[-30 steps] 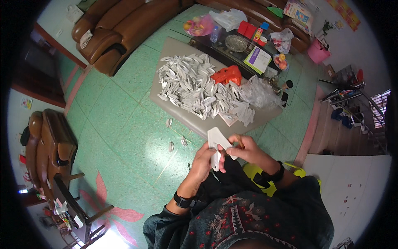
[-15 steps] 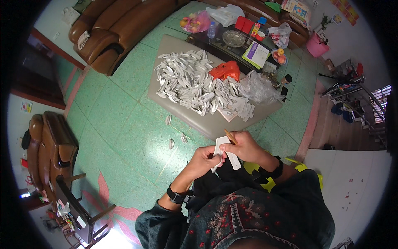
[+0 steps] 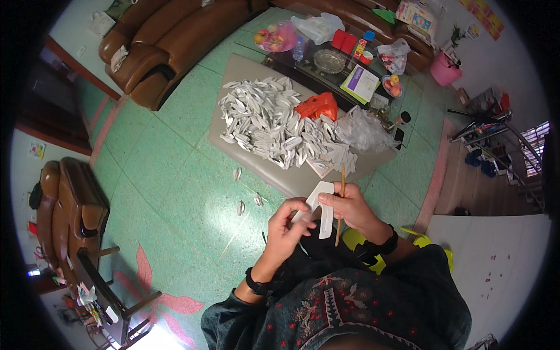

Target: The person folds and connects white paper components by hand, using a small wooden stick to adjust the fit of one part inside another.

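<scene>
A white folded strip [image 3: 326, 219] spreads into an upside-down V in front of my body. My right hand [image 3: 353, 205] pinches it near the fold, thumb on top. The same hand also grips a thin wooden stick [image 3: 340, 201], which stands nearly upright beside the strip. My left hand [image 3: 286, 232] is at the strip's left leg, its fingers apart and slightly blurred; whether they touch the strip is hard to see. Beyond my hands, a large heap of similar white folded pieces [image 3: 262, 119] covers much of a grey padded bench [image 3: 233, 69].
An orange-red plastic bag [image 3: 318, 106] and a clear plastic bag [image 3: 364, 131] lie by the heap. Behind is a dark low table with a glass ashtray [image 3: 329, 60] and fruit. Several white pieces [image 3: 241, 207] lie on the green floor. A yellow stool [image 3: 356, 240] is beside my right arm.
The strip's legs have spread apart, and my left fingers have loosened from it. The stick in my right hand has swung from slanted to nearly upright.
</scene>
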Motion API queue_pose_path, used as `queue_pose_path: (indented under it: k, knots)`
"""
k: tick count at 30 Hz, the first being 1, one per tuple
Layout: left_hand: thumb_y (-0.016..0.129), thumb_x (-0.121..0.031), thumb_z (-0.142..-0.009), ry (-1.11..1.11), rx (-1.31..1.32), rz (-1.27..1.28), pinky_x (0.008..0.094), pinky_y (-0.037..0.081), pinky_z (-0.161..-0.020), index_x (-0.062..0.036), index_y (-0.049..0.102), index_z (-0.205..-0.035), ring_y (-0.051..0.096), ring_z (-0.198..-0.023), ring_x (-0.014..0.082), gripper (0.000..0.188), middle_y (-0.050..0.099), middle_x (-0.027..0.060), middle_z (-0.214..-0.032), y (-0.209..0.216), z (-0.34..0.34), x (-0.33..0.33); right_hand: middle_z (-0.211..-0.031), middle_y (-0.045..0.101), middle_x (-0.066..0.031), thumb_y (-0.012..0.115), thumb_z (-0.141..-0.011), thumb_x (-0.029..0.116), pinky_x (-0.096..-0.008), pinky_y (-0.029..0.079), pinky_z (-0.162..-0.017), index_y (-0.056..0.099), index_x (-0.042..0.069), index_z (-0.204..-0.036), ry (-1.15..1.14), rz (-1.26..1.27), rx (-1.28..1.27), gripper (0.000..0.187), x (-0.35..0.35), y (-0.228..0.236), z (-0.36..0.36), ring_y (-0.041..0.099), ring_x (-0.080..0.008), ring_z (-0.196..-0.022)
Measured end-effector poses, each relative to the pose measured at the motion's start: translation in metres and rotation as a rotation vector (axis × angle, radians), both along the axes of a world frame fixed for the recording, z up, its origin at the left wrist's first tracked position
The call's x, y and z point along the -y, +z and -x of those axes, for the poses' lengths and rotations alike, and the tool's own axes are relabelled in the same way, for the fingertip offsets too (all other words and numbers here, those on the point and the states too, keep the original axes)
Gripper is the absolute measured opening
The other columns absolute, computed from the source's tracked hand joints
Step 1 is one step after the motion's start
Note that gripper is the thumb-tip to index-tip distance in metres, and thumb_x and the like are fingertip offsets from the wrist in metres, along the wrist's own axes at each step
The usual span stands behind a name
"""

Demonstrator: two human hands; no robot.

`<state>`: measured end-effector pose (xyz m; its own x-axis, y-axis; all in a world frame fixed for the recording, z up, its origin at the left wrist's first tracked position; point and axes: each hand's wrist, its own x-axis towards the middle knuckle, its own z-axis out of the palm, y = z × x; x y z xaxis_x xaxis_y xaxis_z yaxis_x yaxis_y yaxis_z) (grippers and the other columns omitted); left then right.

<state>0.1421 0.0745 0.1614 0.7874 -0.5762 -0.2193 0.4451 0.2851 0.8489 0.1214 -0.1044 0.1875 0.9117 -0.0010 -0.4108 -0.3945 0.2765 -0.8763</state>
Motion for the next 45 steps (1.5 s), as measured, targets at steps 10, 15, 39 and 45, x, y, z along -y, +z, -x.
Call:
queue_pose_path:
  k: [10,15,39,45]
  knots:
    - [0.061,-0.002,-0.082,0.306,0.069,-0.090,0.0176,0.044,-0.063,0.0012,0.058,-0.086,0.053,-0.070,0.0045,0.006,0.060,0.0008,-0.084,-0.002,0.004,0.020,-0.062,0.050,0.0043,0.059,-0.084,0.016,-0.0166,0.027,-0.039,0.060,0.002,-0.089,-0.099,-0.081,-0.024,0.015,-0.012,-0.008,0.001,0.038,-0.0004,-0.045]
    - [0.064,-0.004,-0.080,0.374,0.085,-0.155,0.0158,0.040,-0.053,0.0008,0.057,-0.081,0.049,-0.061,0.0018,0.009,0.061,0.0009,-0.080,-0.006,0.006,0.027,-0.062,0.050,0.0045,0.060,-0.084,0.018,-0.0237,0.034,-0.041,0.059,0.001,-0.085,-0.080,0.140,0.192,0.017,-0.020,-0.003,-0.002,0.044,-0.0053,-0.049]
    - [0.066,-0.003,-0.078,0.350,0.145,-0.195,0.0169,0.043,-0.054,0.0013,0.060,-0.082,0.053,-0.063,0.0043,0.009,0.061,0.0044,-0.084,0.006,0.005,0.034,-0.068,0.057,0.0012,0.060,-0.084,0.020,-0.0234,0.040,-0.049,0.060,0.002,-0.084,-0.122,0.070,0.200,0.018,-0.002,-0.029,-0.006,0.052,-0.0056,-0.058]
    - [0.066,-0.004,-0.079,0.291,0.199,-0.254,0.0159,0.039,-0.049,0.0010,0.060,-0.082,0.049,-0.058,0.0014,0.009,0.060,0.0012,-0.077,0.009,-0.001,0.029,-0.068,0.055,0.0030,0.059,-0.085,0.019,-0.0204,0.040,-0.051,0.060,0.002,-0.084,0.007,0.136,0.129,0.016,0.001,-0.009,-0.003,0.050,-0.0036,-0.059]
